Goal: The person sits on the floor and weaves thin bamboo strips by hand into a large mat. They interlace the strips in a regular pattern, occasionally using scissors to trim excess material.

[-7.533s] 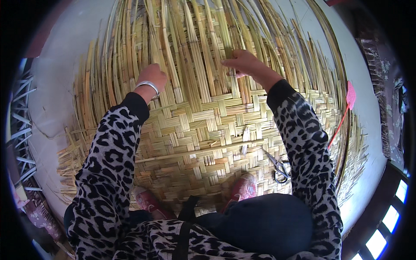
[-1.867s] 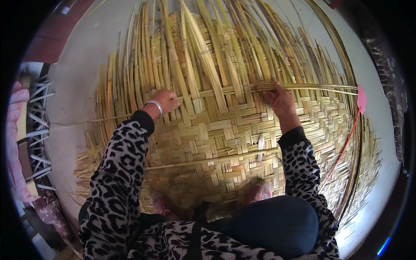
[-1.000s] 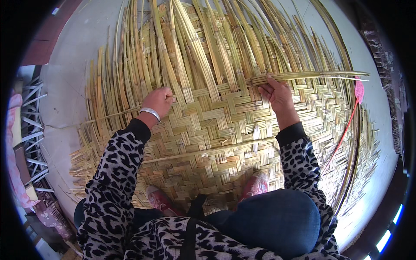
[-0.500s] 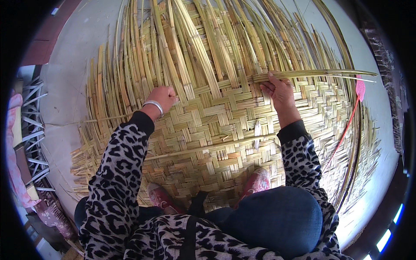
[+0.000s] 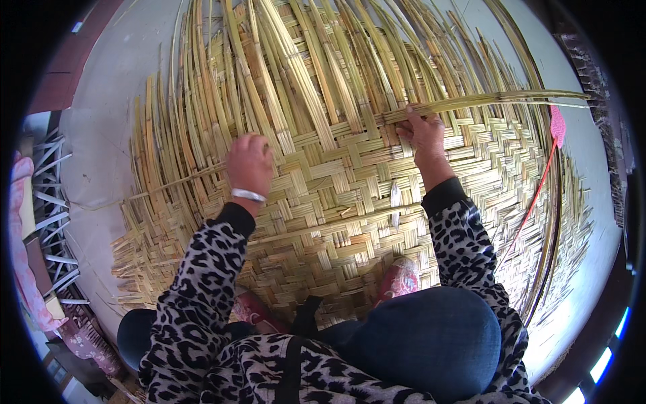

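Bamboo mat (image 5: 336, 222) on the floor is woven across its near half while the far strips (image 5: 303, 60) lie loose, the left hand (image 5: 250, 165) closed on one strip, the right hand (image 5: 422, 135) pressing a crosswise strip (image 5: 498, 101) flat.

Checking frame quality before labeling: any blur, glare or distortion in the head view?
Head view: strong fisheye bend, black rim at the corners; even daylight, no hard glare; woven mat sharp; left hand slightly soft, right hand crisp.
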`<state>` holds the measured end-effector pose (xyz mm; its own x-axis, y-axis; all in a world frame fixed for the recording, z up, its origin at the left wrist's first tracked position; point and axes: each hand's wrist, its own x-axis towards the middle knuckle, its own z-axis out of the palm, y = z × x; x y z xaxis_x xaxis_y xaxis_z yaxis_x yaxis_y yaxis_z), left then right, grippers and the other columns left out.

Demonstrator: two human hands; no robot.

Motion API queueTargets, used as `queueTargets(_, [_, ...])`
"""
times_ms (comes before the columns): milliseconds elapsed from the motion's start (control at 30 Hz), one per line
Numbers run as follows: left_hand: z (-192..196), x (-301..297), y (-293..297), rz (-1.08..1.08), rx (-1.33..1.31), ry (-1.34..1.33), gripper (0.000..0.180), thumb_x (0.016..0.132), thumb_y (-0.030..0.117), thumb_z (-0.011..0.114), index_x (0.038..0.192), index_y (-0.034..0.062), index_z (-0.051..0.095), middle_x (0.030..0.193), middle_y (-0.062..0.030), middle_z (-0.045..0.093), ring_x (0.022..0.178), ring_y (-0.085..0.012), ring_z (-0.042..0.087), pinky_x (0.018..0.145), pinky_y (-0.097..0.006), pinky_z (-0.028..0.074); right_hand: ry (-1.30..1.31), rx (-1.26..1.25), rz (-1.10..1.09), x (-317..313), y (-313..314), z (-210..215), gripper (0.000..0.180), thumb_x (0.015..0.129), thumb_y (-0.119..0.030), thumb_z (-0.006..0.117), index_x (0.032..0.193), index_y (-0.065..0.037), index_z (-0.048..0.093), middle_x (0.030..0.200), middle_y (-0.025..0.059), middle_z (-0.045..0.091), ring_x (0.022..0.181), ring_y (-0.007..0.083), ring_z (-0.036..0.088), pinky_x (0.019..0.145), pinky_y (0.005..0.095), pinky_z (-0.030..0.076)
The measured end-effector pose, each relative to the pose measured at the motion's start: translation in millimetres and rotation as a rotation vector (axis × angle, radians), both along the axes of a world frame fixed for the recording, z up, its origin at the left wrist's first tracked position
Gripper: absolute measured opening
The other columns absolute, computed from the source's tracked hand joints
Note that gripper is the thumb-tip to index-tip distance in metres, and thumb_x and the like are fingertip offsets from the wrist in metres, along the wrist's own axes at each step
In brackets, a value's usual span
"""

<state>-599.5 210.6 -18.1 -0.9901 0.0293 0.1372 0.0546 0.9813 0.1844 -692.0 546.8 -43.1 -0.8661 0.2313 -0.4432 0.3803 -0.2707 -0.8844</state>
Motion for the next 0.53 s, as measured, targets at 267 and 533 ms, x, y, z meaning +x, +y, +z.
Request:
queueTargets(267, [-6.4, -11.0, 36.8, -0.129, 0.093, 0.046, 0.017, 0.083, 0.021, 0.068, 0.094, 0.0084, 0.068, 0.098, -0.0067, 0.062, 0.096, -0.0285, 0.058, 0.085, -0.042, 0.047, -0.013, -0.036, 0.039, -0.9, 4.5, -1.9, 0.021, 0.091, -0.013, 0.066, 0.102, 0.001, 0.057, 0.086, 0.0059, 0.06, 0.069, 0.0126, 0.06, 0.058, 0.0259, 0.058])
queueTargets(533, [4.0, -48.7, 23.7, -0.406, -0.149, -0.244, 0.015, 0.086, 0.025, 0.067, 0.088, 0.0099, 0.063, 0.086, -0.0068, 0.059, 0.089, -0.0275, 0.059, 0.079, -0.042, 0.051, -0.05, -0.102, 0.06, -3.2, 8.6, -2.5, 0.022, 0.091, -0.013, 0.066, 0.106, -0.001, 0.056, 0.091, 0.0071, 0.06, 0.074, 0.0154, 0.062, 0.061, 0.028, 0.059])
